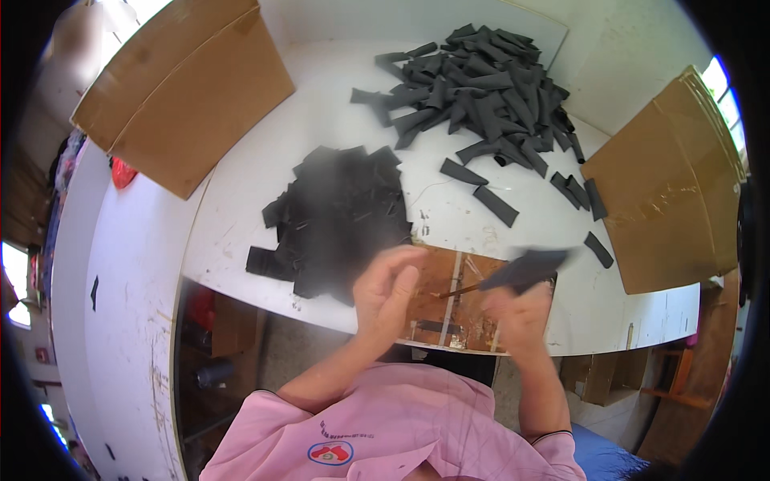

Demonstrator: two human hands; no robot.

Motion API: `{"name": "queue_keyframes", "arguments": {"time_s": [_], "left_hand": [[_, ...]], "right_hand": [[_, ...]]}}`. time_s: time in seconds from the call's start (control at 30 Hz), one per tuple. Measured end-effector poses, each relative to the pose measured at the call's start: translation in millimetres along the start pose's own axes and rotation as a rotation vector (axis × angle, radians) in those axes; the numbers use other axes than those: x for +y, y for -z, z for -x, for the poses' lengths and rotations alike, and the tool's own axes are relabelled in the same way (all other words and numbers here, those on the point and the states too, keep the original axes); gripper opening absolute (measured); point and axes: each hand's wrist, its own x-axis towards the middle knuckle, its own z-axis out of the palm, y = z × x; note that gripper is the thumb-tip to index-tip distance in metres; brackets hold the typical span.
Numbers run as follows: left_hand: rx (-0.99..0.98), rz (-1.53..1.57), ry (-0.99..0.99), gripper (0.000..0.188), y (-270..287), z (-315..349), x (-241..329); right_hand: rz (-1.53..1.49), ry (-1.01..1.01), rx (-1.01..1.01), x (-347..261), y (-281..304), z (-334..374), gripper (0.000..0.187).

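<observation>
A dark piece, blurred by motion, sits at the fingertips of the right hand above the brown board set at the counter's near edge. We judge the work to be well under way but far from over. Beyond the right hand spreads a big heap of narrow, rounded pieces, which we take to be the finished share; a few strays lie between that heap and the hand. Just beyond and to the left of the left hand is a thick stack of flatter dark pieces, which we read as the share to come.

The held piece lies just past the right hand's knuckles, to the right of the left hand and well apart from it. The right hand is closed on the piece's near side, as far as the blur lets us see. A thin rod reaches toward the piece from between the hands; we cannot tell whether it enters. The left hand is half curled, thumb apart from fingers, with nothing visible in its grasp.
</observation>
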Motion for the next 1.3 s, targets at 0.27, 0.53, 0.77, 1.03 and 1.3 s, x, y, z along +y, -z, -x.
{"name": "queue_keyframes", "arguments": {"time_s": [0.27,0.53,0.77,1.03,1.3], "left_hand": [[0.627,-0.754,0.110,0.039,170.8,-37.2,-75.6],[0.298,-0.970,0.445,0.057,207.0,-105.0,-116.1],[0.250,-0.171,0.876,0.058,211.6,-117.8,-127.1],[0.035,0.212,0.912,0.061,187.6,-122.9,-100.9],[-0.162,0.829,0.626,0.047,163.0,-108.9,-97.6]], "right_hand": [[-0.665,-0.435,0.715,-73.7,-2.4,-14.0,0.031],[-0.090,-0.333,-0.201,-56.4,-165.5,-43.7,0.062],[0.046,-0.615,-0.352,-56.8,-233.9,-70.6,0.074],[-0.038,-0.722,-0.276,-56.6,-246.2,-76.6,0.080],[-0.283,-0.712,-0.122,-61.1,-248.3,-84.3,0.077]]}}
